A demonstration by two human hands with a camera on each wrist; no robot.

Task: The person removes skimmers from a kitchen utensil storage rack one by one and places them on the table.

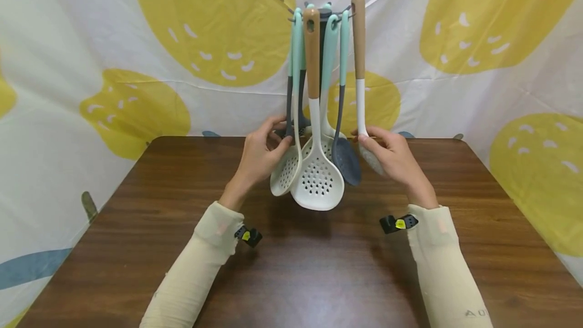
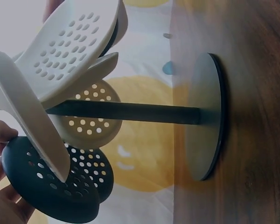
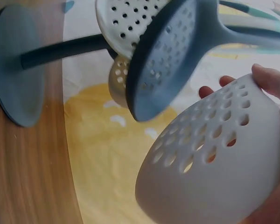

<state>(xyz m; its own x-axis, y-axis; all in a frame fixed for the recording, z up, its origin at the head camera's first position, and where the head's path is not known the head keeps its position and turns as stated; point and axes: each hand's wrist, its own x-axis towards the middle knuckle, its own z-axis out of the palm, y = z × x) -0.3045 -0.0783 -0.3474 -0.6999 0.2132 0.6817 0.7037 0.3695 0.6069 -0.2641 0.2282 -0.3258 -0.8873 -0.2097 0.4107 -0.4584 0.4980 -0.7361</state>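
My right hand [image 1: 392, 153] pinches a white skimmer [image 3: 214, 158] with a wooden handle by the neck, holding it upright just right of a utensil stand. In the right wrist view its perforated bowl fills the lower right. My left hand [image 1: 259, 153] has thumb and fingers at a dark skimmer [image 2: 51, 186] hanging on the stand's left side. Part of that grip is hidden behind a white skimmer [image 1: 286, 171]. At the front hangs another white skimmer [image 1: 317, 181] with a wooden handle. A dark grey skimmer [image 1: 347, 161] with a mint handle hangs at the right.
The stand has a dark pole [image 2: 130, 112], a round base [image 2: 200, 144] and hooks [image 1: 347, 11] at the top. It stands on a brown wooden table [image 1: 319, 272]. A lemon-print cloth [image 1: 218, 105] hangs behind.
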